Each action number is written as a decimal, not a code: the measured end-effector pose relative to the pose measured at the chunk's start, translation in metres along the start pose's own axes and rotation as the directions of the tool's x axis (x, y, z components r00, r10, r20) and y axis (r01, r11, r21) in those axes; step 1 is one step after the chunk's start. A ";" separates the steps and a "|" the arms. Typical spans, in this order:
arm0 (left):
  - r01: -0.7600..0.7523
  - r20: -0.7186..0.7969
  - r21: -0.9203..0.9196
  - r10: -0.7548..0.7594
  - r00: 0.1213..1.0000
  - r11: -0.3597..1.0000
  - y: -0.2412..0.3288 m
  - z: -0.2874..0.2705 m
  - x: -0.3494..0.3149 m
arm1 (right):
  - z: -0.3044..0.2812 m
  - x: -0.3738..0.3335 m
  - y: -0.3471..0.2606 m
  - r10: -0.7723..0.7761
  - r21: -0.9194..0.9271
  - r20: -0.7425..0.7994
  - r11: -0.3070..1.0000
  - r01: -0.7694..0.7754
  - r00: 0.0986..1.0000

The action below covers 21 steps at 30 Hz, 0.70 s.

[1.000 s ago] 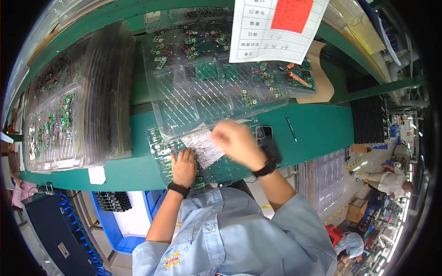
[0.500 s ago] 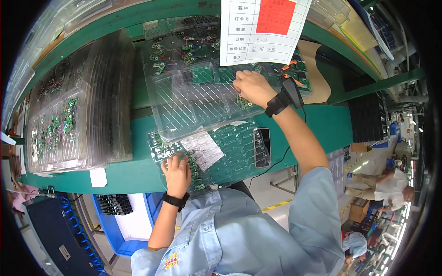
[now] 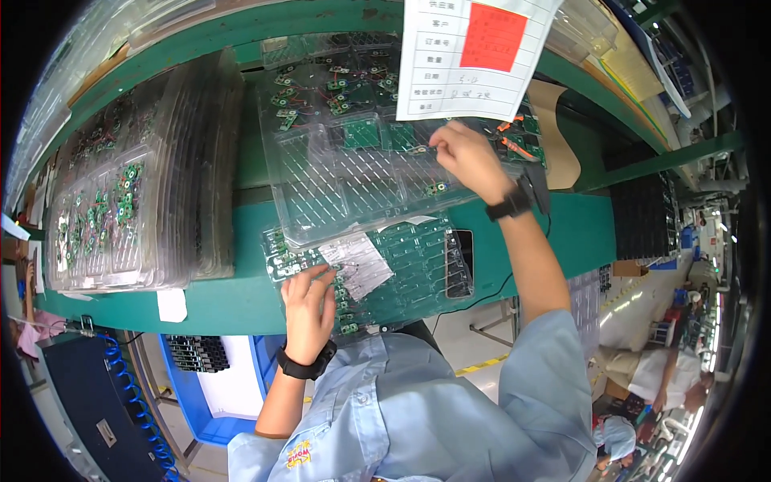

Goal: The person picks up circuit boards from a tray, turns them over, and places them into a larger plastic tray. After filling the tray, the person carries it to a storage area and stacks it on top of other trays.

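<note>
Plastic lower tray [image 3: 414,261]: laid on the green counter [image 3: 554,241], with small circuit boards [image 3: 291,259] grouped at its left side and a white sheet [image 3: 367,267] spread over its middle.
Left hand [image 3: 307,309]: held at the boards, fingers loosely spread; nothing pinched is seen.
Right hand [image 3: 470,161]: poised over the upper tray [image 3: 309,185], fingertips drawn together; whether anything is pinched cannot be told.
Risk: boards could be dislodged if the black cable [image 3: 491,298] is snagged or a tray is nudged.
Counter: flanked at left by stacked trays [image 3: 152,185].
Room: a blue bin [image 3: 217,431] is seen below, a co-worker [image 3: 654,375] at right.
</note>
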<state>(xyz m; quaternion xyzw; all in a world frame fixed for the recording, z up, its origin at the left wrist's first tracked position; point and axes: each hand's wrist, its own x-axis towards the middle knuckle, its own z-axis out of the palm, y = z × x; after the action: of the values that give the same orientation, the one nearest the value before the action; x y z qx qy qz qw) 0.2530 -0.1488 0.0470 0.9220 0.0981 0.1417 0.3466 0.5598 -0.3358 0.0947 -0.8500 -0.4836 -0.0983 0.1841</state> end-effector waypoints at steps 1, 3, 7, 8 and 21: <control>0.009 -0.005 -0.001 -0.009 1.000 1.000 0.005 -0.004 0.002 | -0.018 -0.002 -0.021 0.089 0.143 0.038 0.985 -0.094 0.995; 0.086 -0.001 -0.260 -0.089 0.996 0.962 0.012 -0.009 0.005 | -0.035 -0.011 -0.062 0.132 0.369 0.113 0.915 -0.165 0.985; 0.140 0.072 -0.493 -0.120 0.990 0.859 0.029 -0.018 0.014 | -0.032 -0.045 -0.130 0.108 0.600 0.245 0.764 -0.238 0.963; 0.149 0.103 -0.543 -0.110 0.989 0.826 0.031 -0.020 0.012 | -0.025 -0.054 -0.142 0.086 0.646 0.295 0.716 -0.265 0.952; -0.311 0.265 -0.146 0.340 0.902 0.939 -0.009 -0.009 -0.059 | 0.068 -0.143 -0.194 -0.206 0.644 0.753 0.037 -0.764 0.625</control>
<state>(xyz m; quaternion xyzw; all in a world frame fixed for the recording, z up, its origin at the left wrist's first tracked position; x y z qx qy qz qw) 0.1940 -0.1527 0.0362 0.9176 -0.1157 0.0678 0.3742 0.3193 -0.3309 0.0255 -0.5500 -0.2397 0.6124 0.5148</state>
